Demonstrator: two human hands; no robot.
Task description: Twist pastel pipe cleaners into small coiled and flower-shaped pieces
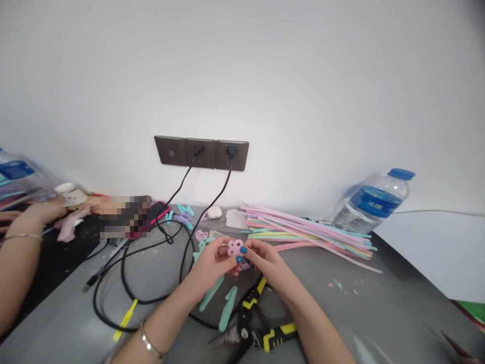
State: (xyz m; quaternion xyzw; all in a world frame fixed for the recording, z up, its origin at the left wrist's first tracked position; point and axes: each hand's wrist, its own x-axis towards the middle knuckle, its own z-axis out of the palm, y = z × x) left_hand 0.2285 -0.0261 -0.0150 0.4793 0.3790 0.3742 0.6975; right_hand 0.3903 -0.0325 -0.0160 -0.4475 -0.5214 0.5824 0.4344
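Observation:
My left hand [210, 263] and my right hand [265, 260] meet over the grey table [379, 303], both pinching a small pink pipe-cleaner flower [235, 246] with looped petals. The fingers of both hands are closed on it. Below my hands lie teal pipe-cleaner pieces [227, 308] and black-and-yellow pliers [257, 323]. Another pink looped shape [200, 235] lies just beyond my left hand.
A bundle of pastel pipe cleaners [306, 230] lies to the right, a water bottle [373, 202] behind it. Black cables [151, 253] run from wall sockets [200, 152] across the table. Another person's arm [18, 253] is at the left edge. A red phone [159, 208] lies near the wall.

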